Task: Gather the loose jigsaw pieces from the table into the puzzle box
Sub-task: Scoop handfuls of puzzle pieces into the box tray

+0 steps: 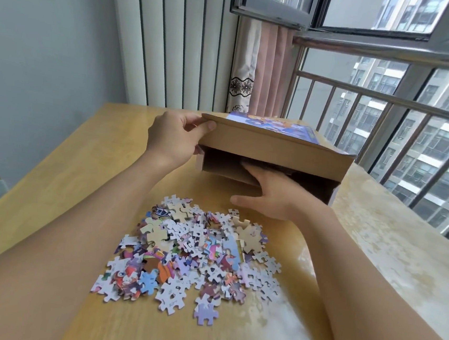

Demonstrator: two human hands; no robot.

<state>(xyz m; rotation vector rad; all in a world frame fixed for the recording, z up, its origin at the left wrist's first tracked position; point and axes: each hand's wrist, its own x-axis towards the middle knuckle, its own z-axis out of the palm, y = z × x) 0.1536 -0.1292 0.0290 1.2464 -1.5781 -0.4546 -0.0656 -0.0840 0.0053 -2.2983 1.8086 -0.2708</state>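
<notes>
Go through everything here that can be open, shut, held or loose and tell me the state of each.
Puzzle box: open at its near end, flap lifted.
Left hand: grips the flap's left corner.
Right hand: fingers straight, reaching into the box opening.
Jigsaw pieces: loose in a heap on the table, outside the box.
Window: top sash swung open.

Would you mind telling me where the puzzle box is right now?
In the head view, the puzzle box sits on the wooden table beyond the jigsaw pieces, near the window, between both hands.
</notes>
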